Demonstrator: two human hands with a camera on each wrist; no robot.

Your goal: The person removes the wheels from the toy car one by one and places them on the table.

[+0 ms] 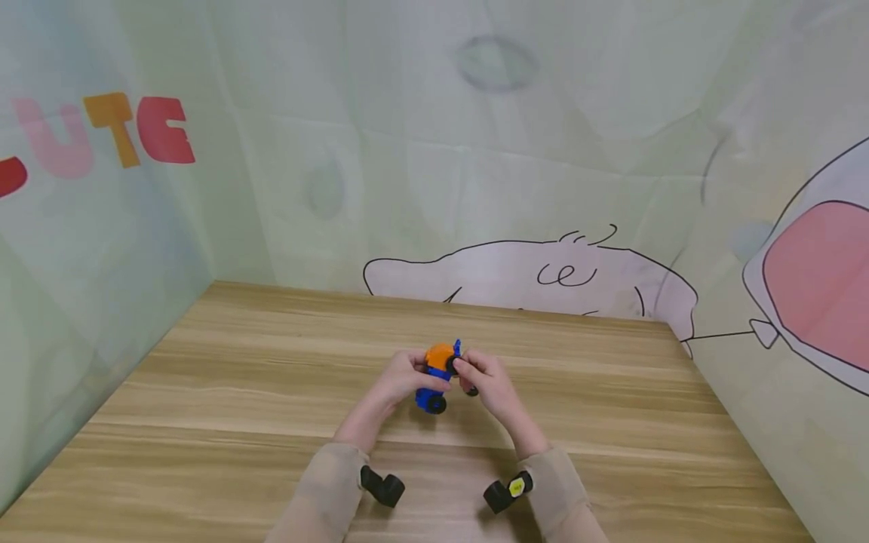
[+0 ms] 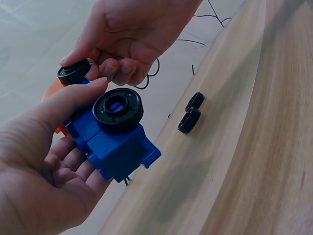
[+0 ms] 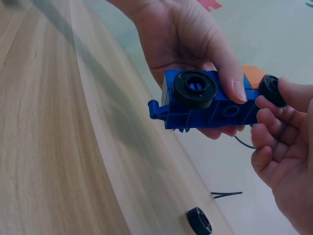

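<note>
Left fingers (image 2: 74,159) around blue-orange toy vehicle (image 2: 116,149)

Head camera looks forward and down; 2 close wrist views (seemingly low) share the toy (image 3: 220,112).

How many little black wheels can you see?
4: one wheel on the blue end of the toy vehicle, one pinched by the right hand at its orange end, one and another on the table. The toy vehicle may hide more.
</note>
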